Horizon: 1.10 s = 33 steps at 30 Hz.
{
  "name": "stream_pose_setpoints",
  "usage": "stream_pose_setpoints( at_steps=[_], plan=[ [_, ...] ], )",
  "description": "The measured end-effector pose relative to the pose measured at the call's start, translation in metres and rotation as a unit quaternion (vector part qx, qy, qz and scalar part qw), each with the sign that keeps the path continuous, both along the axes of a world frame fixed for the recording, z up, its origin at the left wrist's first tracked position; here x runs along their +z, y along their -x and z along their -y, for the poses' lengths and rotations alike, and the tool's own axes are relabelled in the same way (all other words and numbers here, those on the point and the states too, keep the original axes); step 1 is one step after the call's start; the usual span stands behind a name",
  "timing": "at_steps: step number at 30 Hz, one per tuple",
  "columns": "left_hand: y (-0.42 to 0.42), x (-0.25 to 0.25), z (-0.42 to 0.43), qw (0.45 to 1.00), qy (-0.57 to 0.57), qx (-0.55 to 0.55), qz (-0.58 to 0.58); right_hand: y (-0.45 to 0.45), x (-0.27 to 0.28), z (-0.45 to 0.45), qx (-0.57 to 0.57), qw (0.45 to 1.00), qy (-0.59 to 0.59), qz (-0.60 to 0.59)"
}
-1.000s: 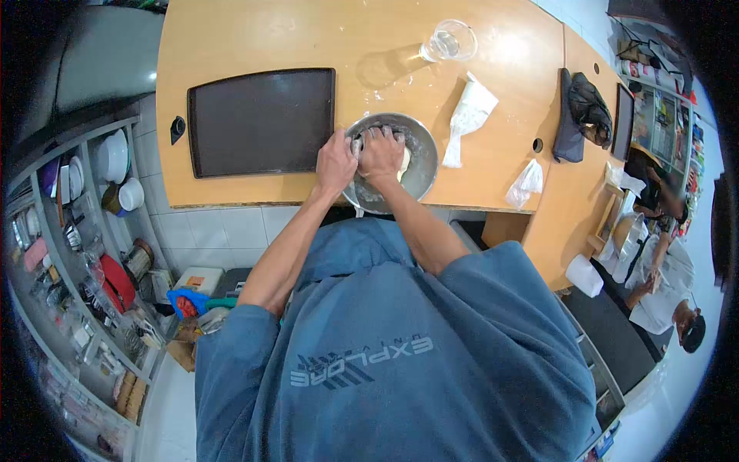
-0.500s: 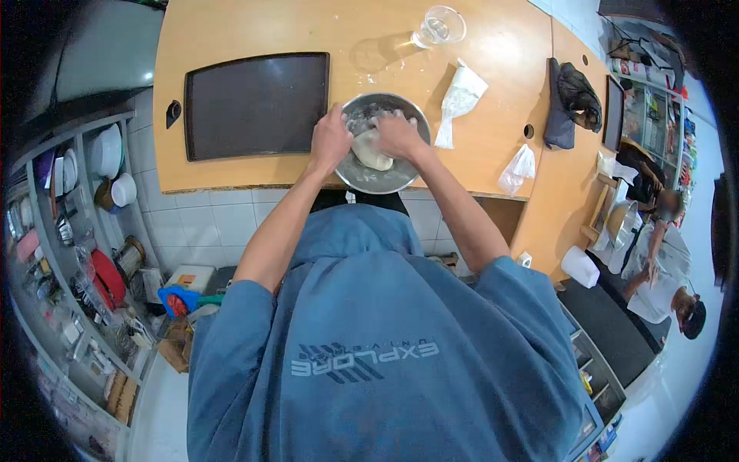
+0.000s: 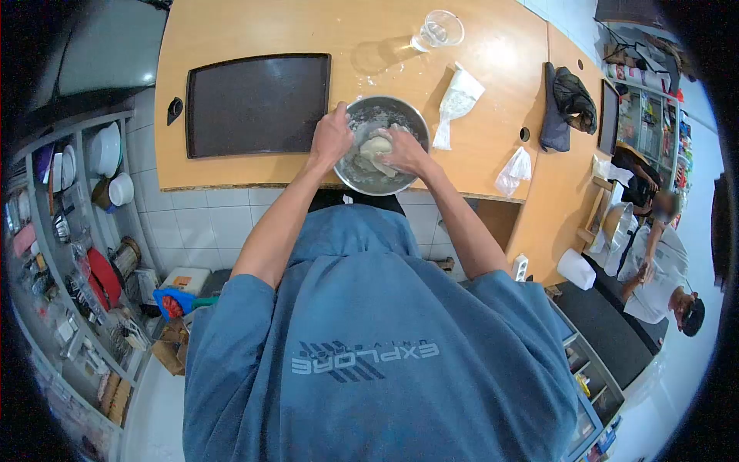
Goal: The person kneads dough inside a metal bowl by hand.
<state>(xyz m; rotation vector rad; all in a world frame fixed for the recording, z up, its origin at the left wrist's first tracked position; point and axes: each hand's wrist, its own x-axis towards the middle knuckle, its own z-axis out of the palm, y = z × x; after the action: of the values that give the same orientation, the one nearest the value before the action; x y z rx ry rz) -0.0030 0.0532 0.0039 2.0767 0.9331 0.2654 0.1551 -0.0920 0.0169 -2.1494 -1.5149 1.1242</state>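
A metal mixing bowl (image 3: pixel 376 185) stands at the front edge of the wooden table, its inside smeared with flour. In it lies a pale lump of dough (image 3: pixel 372 148). My left hand (image 3: pixel 333 135) is closed on the bowl's left rim. Inside the bowl, the fingers of my right hand (image 3: pixel 402 149) curl round the right side of the dough; some fingertips are hidden or whitened by flour. Left of the bowl lies a dark baking tray (image 3: pixel 258 106), close to my left hand.
Right of the bowl lie a white plastic bag of powder (image 3: pixel 459 96) and a smaller bag (image 3: pixel 513 171). A clear measuring cup (image 3: pixel 439 31) stands at the back. Dark cloth (image 3: pixel 573 100) lies farther right. Crowded shelves line the left. Another person (image 3: pixel 662 269) is at far right.
My right hand has moved down and slightly right in the bowl, from the dough's upper side to its right side. The dough looks rounder. My left hand stays at the rim.
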Motion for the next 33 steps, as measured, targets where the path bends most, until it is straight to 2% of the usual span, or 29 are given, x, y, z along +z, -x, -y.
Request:
stream_pose_setpoints(
  at_steps=[2, 5, 8, 11, 12, 16, 20, 22, 28, 31, 33],
  plan=[
    [-0.001, -0.001, 0.0, 1.0, 0.004, -0.001, -0.005, 0.004, 0.002, -0.011, -0.015, 0.999, 0.044, 0.008],
    [-0.002, 0.001, 0.001, 1.0, 0.013, 0.009, -0.012, 0.014, 0.003, -0.018, 0.003, 0.997, 0.009, 0.07],
    [-0.003, -0.001, 0.003, 1.0, 0.009, 0.015, 0.005, 0.047, 0.02, -0.023, -0.12, 0.973, 0.095, 0.175],
    [-0.006, 0.006, 0.002, 0.999, 0.014, 0.006, -0.032, 0.067, 0.027, -0.02, -0.06, 0.971, 0.139, 0.183],
    [-0.007, 0.007, 0.002, 0.999, 0.016, 0.004, -0.031, 0.076, 0.016, -0.013, -0.067, 0.969, 0.074, 0.225],
    [-0.007, 0.006, 0.003, 0.999, 0.024, 0.0, -0.023, 0.088, 0.004, -0.016, -0.125, 0.959, 0.008, 0.254],
    [-0.007, 0.004, 0.004, 1.0, 0.012, 0.011, 0.006, 0.087, -0.006, -0.025, -0.133, 0.958, 0.025, 0.252],
    [-0.006, 0.007, 0.008, 1.0, 0.016, 0.009, -0.015, 0.085, -0.005, -0.035, -0.13, 0.955, 0.036, 0.265],
    [-0.002, 0.007, 0.005, 1.0, -0.005, -0.003, -0.002, 0.081, -0.02, -0.049, -0.185, 0.941, 0.029, 0.281],
    [-0.006, 0.006, 0.0, 1.0, 0.003, 0.002, 0.007, 0.074, -0.022, -0.05, -0.197, 0.948, 0.052, 0.243],
    [-0.004, 0.002, 0.001, 1.0, 0.002, 0.007, 0.006, 0.061, -0.025, -0.048, -0.212, 0.963, 0.066, 0.149]
  ],
)
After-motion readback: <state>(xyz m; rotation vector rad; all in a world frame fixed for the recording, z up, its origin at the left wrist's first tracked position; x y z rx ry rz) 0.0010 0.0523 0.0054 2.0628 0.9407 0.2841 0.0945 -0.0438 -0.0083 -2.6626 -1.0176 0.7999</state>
